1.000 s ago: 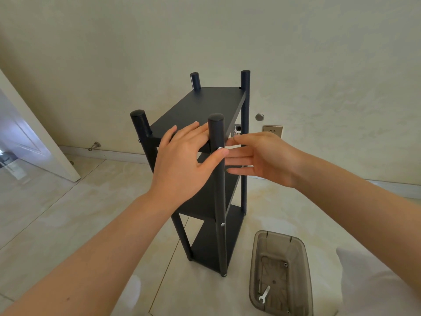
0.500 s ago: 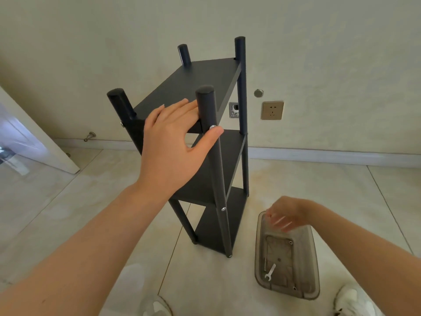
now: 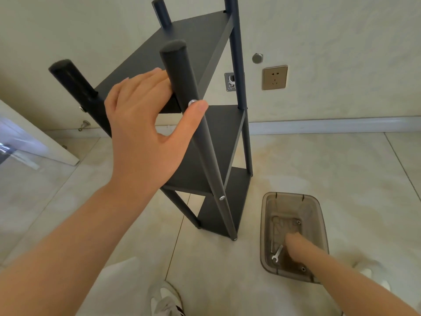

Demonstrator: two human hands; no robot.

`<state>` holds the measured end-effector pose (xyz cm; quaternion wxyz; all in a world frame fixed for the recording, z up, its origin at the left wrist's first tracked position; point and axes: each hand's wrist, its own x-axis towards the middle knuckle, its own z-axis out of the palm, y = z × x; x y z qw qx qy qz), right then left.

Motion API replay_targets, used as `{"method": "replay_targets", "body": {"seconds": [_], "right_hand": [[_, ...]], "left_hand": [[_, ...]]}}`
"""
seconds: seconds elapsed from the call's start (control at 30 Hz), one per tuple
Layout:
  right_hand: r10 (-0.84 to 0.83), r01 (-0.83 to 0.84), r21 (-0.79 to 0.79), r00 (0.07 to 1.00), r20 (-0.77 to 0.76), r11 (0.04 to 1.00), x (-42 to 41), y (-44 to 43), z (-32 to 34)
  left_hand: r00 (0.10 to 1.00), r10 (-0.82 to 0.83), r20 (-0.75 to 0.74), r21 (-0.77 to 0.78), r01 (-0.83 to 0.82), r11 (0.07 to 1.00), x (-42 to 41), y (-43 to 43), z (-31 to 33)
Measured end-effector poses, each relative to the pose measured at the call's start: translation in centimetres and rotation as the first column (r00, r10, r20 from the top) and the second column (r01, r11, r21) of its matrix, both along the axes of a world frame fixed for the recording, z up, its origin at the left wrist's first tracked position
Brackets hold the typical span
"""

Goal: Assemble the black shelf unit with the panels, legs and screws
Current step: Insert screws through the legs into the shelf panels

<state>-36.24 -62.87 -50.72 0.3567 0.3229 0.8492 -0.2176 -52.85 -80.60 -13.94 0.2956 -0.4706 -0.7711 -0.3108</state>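
Head view, entries listed nearest first.

1. Shoe (image 3: 166, 299), 6 o'clock, on the tile floor (image 3: 341, 179).
2. Right hand (image 3: 293, 242), 4 o'clock. It reaches down into the smoky plastic tray (image 3: 289, 195), fingertips just beside a small wrench (image 3: 277, 253). The hand is blurred, so it cannot be told whether it grips anything.
3. Left hand (image 3: 145, 124), centre. It is open, with straight fingers lying on the top panel (image 3: 205, 35) and the thumb pressed at a silver screw (image 3: 192, 102) in the near leg (image 3: 175, 65).
4. Black shelf unit (image 3: 218, 144), centre to 12 o'clock. It stands on the floor, three panels between four legs, with the tray near its foot at 5 o'clock.
5. Wall socket (image 3: 274, 77), 1 o'clock; door (image 3: 34, 133), 9 o'clock.

Hazards, as judged:
- The screw looks hand-started only. If the thumb lifts or slips, it may drop out and roll across the tiles.
- The unit is tall and narrow and has one flat hand steadying it. A sideways push while the body stoops to the tray could tip it.
- The wrench is small and lies flat against the tray bottom, so it is easily fumbled.
- The right forearm, on rising, passes close to the unit's lower corner and could knock it.

Room:
- The wall is close behind the unit at 12 o'clock.
- The door edge is at 9 o'clock.
- Open tile lies at 3 o'clock beyond the tray, and at 7 o'clock.
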Motion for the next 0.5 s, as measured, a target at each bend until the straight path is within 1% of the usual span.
{"method": "replay_targets", "body": {"seconds": [0.17, 0.3, 0.5], "right_hand": [[0.077, -0.075, 0.081, 0.997, -0.024, 0.994, 0.7, -1.0, -2.0], [0.157, -0.164, 0.131, 0.986, 0.062, 0.978, 1.2, -1.3, -2.6], [0.241, -0.252, 0.195, 0.967, 0.079, 0.948, 1.5, -1.0, -3.0]], "left_hand": [[1.0, -0.003, -0.007, 0.023, 0.004, 1.0, 0.0, -0.1, -0.1], [1.0, -0.011, 0.005, 0.022, 0.011, 1.0, 0.2, 0.0, -0.1], [1.0, -0.013, 0.009, 0.016, 0.012, 1.0, 0.1, 0.0, 0.1]]}}
